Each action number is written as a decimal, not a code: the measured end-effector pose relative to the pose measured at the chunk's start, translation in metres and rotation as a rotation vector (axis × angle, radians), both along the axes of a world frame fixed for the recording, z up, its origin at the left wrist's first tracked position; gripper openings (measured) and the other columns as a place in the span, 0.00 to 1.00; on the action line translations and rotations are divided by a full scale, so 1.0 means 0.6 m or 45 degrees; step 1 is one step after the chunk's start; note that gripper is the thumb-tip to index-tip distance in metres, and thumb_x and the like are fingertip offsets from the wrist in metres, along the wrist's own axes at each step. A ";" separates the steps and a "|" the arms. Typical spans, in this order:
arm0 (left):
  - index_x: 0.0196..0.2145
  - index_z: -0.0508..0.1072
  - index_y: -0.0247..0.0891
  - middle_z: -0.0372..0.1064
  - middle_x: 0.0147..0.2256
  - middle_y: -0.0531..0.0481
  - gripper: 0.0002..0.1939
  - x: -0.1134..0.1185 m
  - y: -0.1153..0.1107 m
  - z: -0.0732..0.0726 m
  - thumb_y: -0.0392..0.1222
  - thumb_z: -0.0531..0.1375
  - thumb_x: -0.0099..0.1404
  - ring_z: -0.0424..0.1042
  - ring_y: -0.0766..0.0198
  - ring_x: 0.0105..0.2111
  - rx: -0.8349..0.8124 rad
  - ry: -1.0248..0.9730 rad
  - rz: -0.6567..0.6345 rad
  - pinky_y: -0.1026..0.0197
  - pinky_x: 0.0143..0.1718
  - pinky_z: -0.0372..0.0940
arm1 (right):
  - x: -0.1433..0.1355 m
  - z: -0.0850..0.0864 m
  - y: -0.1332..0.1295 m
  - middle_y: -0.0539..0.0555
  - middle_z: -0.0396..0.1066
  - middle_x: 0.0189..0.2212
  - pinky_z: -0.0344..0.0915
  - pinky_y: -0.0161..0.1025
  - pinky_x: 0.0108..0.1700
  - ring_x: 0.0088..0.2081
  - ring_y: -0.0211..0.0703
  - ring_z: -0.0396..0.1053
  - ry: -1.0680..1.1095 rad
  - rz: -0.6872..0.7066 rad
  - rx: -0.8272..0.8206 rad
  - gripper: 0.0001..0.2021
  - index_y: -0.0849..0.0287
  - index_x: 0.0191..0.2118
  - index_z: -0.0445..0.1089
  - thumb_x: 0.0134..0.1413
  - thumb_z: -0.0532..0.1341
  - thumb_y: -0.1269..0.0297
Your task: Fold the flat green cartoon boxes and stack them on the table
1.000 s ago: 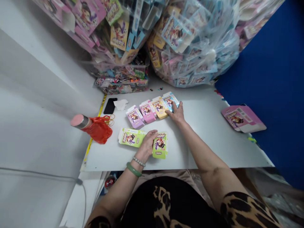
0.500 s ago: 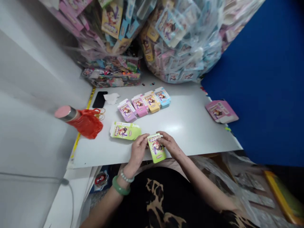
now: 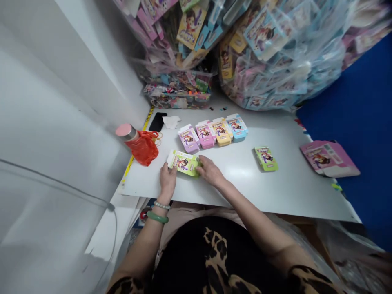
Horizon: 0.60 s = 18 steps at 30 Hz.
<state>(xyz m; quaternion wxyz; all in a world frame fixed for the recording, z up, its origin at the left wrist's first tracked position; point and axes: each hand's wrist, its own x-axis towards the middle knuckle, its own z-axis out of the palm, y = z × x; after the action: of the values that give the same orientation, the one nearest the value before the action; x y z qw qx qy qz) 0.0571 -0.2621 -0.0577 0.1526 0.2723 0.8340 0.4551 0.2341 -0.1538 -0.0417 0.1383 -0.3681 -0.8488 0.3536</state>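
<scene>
Green carton (image 3: 189,166) is located at 9 o'clock from the centre of the table (image 3: 288,196). Its left end is gripped by the left hand (image 3: 168,179), its right end by the right hand (image 3: 210,170), presumably for steadiness. A purple carton (image 3: 189,139), pink carton (image 3: 205,135), yellow carton (image 3: 222,131) and blue carton (image 3: 237,127) are aligned from 10 to 12 o'clock, apparently so that every front stays visible. A second green box (image 3: 266,158) is set apart at 3 o'clock. Stylised lettering is printed on the fronts; no brand can be read.
</scene>
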 end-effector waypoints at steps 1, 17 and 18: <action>0.50 0.71 0.36 0.71 0.44 0.42 0.19 0.004 -0.003 -0.002 0.41 0.60 0.61 0.71 0.53 0.44 0.007 -0.008 0.011 0.52 0.49 0.65 | -0.022 0.000 -0.011 0.64 0.65 0.58 0.64 0.49 0.56 0.55 0.55 0.65 -0.053 0.032 0.050 0.24 0.62 0.61 0.62 0.62 0.56 0.60; 0.57 0.69 0.37 0.74 0.31 0.50 0.25 0.061 -0.012 0.018 0.36 0.60 0.61 0.72 0.59 0.32 0.131 0.145 -0.030 0.56 0.42 0.67 | -0.023 -0.012 -0.039 0.62 0.68 0.51 0.61 0.46 0.52 0.50 0.54 0.65 -0.194 -0.065 0.335 0.15 0.61 0.51 0.65 0.61 0.58 0.60; 0.57 0.68 0.37 0.74 0.32 0.50 0.25 0.063 -0.012 0.019 0.36 0.60 0.61 0.72 0.59 0.32 0.159 0.159 -0.034 0.56 0.42 0.67 | -0.025 -0.013 -0.037 0.62 0.69 0.50 0.61 0.46 0.52 0.50 0.54 0.65 -0.163 -0.052 0.327 0.14 0.61 0.49 0.66 0.60 0.58 0.61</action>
<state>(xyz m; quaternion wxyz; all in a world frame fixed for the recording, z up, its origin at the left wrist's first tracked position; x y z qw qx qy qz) 0.0951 -0.2692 -0.0466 0.0891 0.3202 0.8082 0.4862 0.2190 -0.1761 -0.0493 0.1371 -0.3862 -0.8865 0.2149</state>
